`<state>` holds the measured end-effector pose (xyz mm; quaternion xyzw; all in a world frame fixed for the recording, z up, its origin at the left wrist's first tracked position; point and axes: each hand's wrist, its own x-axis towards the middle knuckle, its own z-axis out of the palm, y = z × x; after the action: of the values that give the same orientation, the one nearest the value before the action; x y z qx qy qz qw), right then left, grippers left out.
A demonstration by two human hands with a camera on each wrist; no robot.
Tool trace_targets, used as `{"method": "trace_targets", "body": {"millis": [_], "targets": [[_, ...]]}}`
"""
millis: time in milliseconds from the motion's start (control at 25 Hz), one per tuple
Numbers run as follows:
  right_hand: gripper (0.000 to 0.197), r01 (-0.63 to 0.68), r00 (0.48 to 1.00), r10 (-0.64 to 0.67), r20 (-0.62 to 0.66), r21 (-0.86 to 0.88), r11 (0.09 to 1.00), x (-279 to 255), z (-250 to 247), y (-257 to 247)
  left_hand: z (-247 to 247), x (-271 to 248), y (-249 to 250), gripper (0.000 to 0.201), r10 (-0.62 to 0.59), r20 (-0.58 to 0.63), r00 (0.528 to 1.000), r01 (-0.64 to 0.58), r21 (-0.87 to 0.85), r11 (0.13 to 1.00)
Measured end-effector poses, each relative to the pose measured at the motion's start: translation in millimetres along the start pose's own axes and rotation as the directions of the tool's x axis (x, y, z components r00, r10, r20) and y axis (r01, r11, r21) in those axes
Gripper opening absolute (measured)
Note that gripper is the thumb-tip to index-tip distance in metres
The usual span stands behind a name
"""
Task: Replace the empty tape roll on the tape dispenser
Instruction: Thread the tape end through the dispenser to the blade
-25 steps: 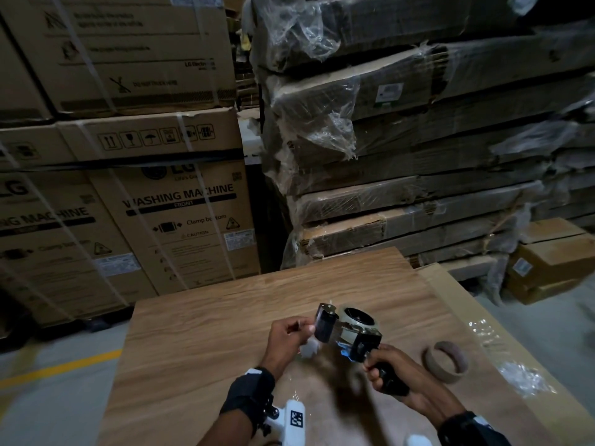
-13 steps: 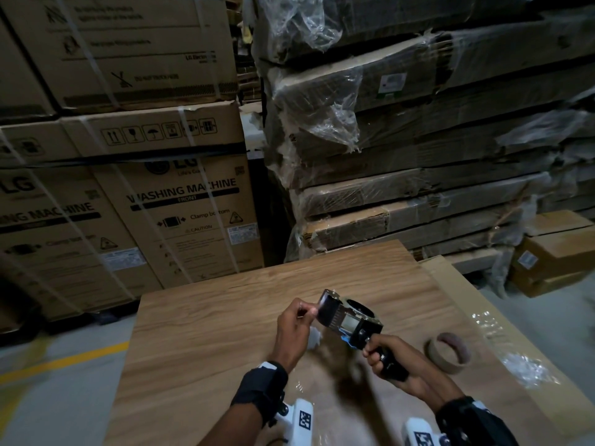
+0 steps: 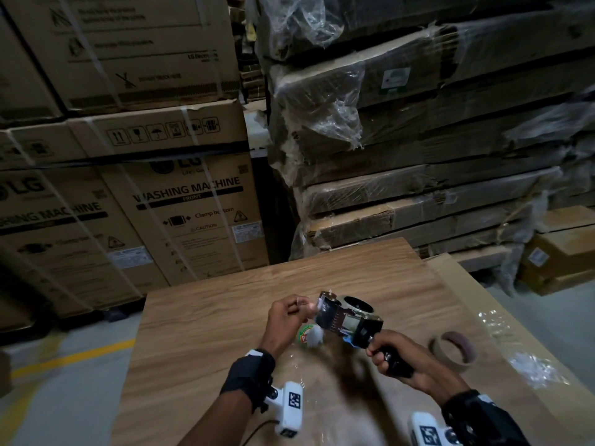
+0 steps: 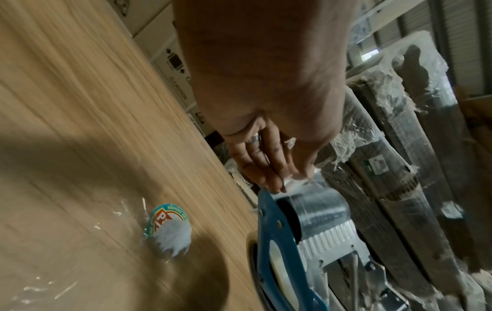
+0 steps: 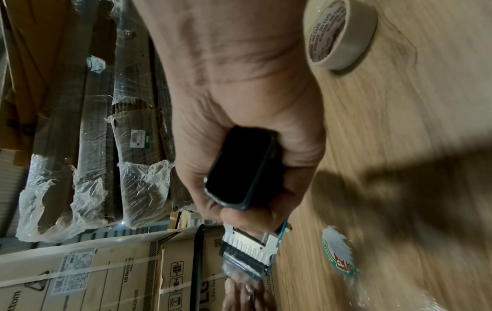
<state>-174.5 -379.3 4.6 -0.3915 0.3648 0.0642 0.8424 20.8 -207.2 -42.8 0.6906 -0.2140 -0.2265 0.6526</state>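
My right hand grips the tape dispenser by its black handle above the table; the empty roll lies nearby.

Dim warehouse light, motion blur and wide-angle bending in all three views.

The head view is dark and murky; the stacked cartons bow outward toward the frame edges, and print on them is soft. A patch of glare glints off the clear film at the right of the counter. Both wrist views are brighter but smeared: the wood grain streaks with motion, most strongly at the left of the left wrist view, and each close-up wrist is soft and out of focus. Broad, soft-edged shadows of hands and dispenser fall across the counter. The round label is blurred, partly whitened by glare.
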Motion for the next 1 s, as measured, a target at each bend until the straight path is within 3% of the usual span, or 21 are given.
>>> {"method": "trace_targets", "body": {"millis": [120, 200, 480, 600, 720, 880, 1000], "targets": [[0.004, 0.018, 0.999, -0.018, -0.027, -0.027, 0.999, 14, -3, -4, -16, 3, -17, 0.035, -0.172, -0.09, 0.981, 0.164, -0.088, 0.983], [0.013, 0.026, 0.998, -0.032, -0.059, -0.104, 0.994, 29, -7, -7, -29, 4, -31, 0.05, -0.246, -0.172, 0.954, 0.237, -0.068, 0.969], [0.003, 0.132, 0.981, -0.169, -0.096, -0.309, 0.942, 95, -11, -26, -65, -19, -79, 0.029, -0.305, -0.258, 0.917, 0.325, 0.037, 0.945], [0.026, 0.208, 0.962, -0.257, -0.086, -0.374, 0.904, 127, -5, -39, -74, -22, -86, 0.021, -0.309, -0.288, 0.906, 0.351, 0.106, 0.93], [0.054, 0.176, 0.951, -0.266, -0.16, -0.426, 0.887, 164, -6, -46, -90, -18, -91, 0.029, -0.23, -0.347, 0.909, 0.325, 0.245, 0.914], [0.065, 0.134, 0.937, -0.278, -0.211, -0.517, 0.845, 197, -13, -48, -103, -12, -75, 0.031, -0.11, -0.309, 0.944, 0.253, 0.472, 0.845], [0.075, 0.087, 0.934, -0.281, -0.222, -0.621, 0.779, 234, -41, -39, -110, -1, -64, 0.025, -0.093, -0.325, 0.941, 0.264, 0.533, 0.804]]}}
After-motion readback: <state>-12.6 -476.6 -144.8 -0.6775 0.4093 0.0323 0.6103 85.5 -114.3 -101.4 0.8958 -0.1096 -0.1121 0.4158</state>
